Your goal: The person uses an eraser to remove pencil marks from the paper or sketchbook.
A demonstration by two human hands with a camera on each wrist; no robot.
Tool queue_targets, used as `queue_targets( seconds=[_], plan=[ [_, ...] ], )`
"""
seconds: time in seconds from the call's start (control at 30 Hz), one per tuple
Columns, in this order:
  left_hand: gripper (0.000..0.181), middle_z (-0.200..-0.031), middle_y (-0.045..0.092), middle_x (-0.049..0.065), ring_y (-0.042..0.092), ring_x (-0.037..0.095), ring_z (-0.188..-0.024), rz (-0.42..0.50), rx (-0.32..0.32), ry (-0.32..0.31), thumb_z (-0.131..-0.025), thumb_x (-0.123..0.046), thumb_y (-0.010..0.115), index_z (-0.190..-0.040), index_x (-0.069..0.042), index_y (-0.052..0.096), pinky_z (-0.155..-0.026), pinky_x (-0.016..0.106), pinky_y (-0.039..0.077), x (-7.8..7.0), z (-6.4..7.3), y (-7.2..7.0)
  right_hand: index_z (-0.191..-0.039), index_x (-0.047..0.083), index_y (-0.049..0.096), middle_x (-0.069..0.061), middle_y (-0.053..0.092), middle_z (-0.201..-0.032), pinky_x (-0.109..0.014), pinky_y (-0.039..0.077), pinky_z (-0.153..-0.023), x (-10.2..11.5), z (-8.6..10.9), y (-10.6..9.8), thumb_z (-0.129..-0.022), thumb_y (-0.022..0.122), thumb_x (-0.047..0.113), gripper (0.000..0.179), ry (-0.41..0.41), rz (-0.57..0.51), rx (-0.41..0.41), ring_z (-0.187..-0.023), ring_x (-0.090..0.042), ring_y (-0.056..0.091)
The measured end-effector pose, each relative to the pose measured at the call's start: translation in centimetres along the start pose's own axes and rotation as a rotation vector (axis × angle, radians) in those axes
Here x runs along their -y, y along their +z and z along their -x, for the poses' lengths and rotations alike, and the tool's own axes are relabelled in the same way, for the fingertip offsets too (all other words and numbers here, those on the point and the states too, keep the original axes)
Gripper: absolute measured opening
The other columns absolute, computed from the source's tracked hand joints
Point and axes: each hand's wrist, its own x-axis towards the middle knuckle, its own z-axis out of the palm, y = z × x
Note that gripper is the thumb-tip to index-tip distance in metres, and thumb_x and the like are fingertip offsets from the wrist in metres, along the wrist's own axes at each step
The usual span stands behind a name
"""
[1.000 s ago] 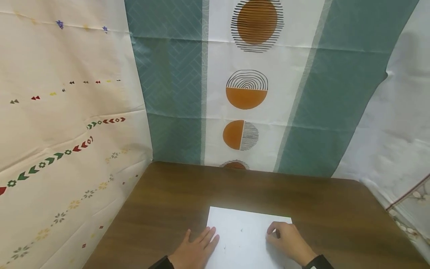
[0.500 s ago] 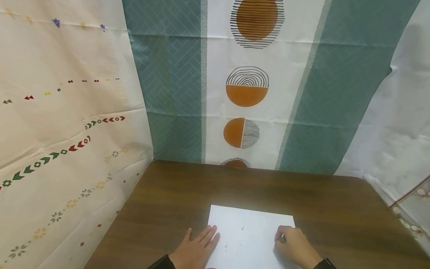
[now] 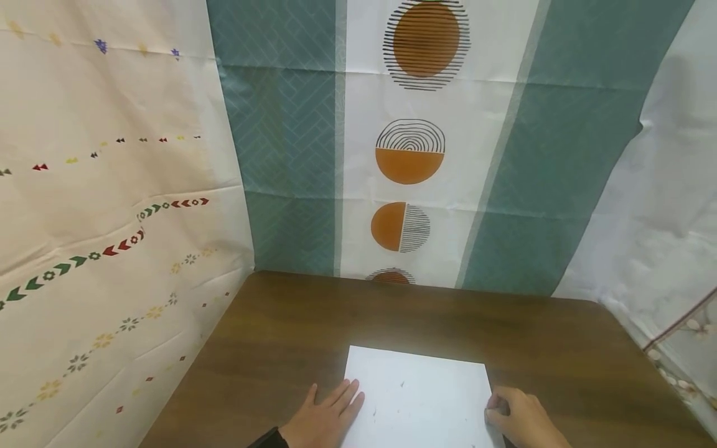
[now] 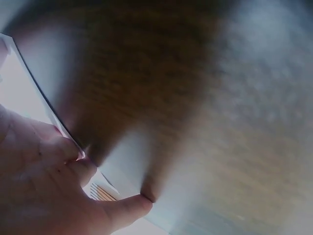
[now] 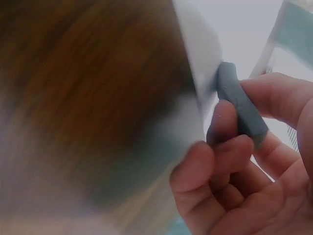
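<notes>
A white sheet of paper (image 3: 420, 386) lies on the brown table, with several small dark marks or crumbs on it. My left hand (image 3: 325, 415) rests with spread, straight fingers on the sheet's left edge; the left wrist view shows its thumb (image 4: 127, 211) out to the side over the table. At the sheet's right edge is my right hand (image 3: 521, 414). It pinches a small grey block-shaped eraser (image 5: 240, 100) between thumb and fingers, as the right wrist view shows, with one end toward the paper. In the head view the fingers mostly hide the eraser.
The wooden table (image 3: 392, 317) runs back to a hanging cloth (image 3: 291, 155) with green bands and orange circles. A cream patterned cloth (image 3: 112, 249) hangs along the left, and a white cloth (image 3: 661, 205) along the right side.
My right hand has moved rightward across the sheet to its right edge, still pinching the eraser. The left hand stays in place on the paper. The head view shifts slightly.
</notes>
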Motion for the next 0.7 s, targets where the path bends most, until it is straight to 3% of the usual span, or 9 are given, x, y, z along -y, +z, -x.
queue_targets(
  seconds=[0.13, 0.3, 0.4, 0.7],
  plan=[
    [0.098, -0.152, 0.023, 0.004, 0.017, 0.018, -0.135, 0.03, 0.004, 0.0, -0.077, -0.083, 0.017, -0.146, -0.014, 0.028, -0.088, 0.069, 0.035, 0.2, 0.1, 0.1, -0.086, 0.018, 0.064, 0.004, 0.062, -0.083, -0.042, 0.047, -0.065, -1.4, 0.4, -0.8, -0.08, 0.07, 0.028, 0.013, -0.023, -0.053, -0.003, -0.076, -0.016, 0.051],
    [0.099, -0.15, 0.028, 0.006, 0.021, 0.019, -0.134, -0.002, -0.043, 0.012, -0.078, -0.083, 0.019, -0.144, -0.01, 0.032, -0.085, 0.066, 0.038, 0.5, 0.2, -0.1, -0.1, 0.015, 0.065, -0.003, 0.065, -0.099, -0.046, 0.05, -0.068, -3.6, 1.0, -2.7, -0.086, 0.063, 0.039, 0.028, -0.021, -0.052, -0.026, -0.084, -0.019, 0.055],
    [0.1, -0.149, 0.03, 0.008, 0.022, 0.02, -0.134, 0.008, -0.047, 0.002, -0.077, -0.083, 0.02, -0.142, -0.008, 0.035, -0.085, 0.067, 0.037, 0.7, 0.2, -0.3, -0.093, 0.015, 0.065, -0.002, 0.065, -0.092, -0.048, 0.05, -0.068, -4.1, 1.3, -3.1, -0.084, 0.065, 0.04, 0.026, 0.025, -0.023, -0.023, -0.082, -0.02, 0.056],
    [0.103, -0.151, 0.025, 0.007, 0.019, 0.02, -0.135, 0.102, 0.031, -0.019, -0.075, -0.085, 0.022, -0.144, -0.009, 0.031, -0.088, 0.071, 0.033, 0.9, 0.1, -0.4, -0.074, 0.014, 0.062, 0.004, 0.06, -0.072, -0.041, 0.047, -0.061, -4.7, 1.4, -2.3, -0.078, 0.069, 0.04, 0.028, 0.144, 0.004, -0.041, -0.067, -0.016, 0.052]
  ],
)
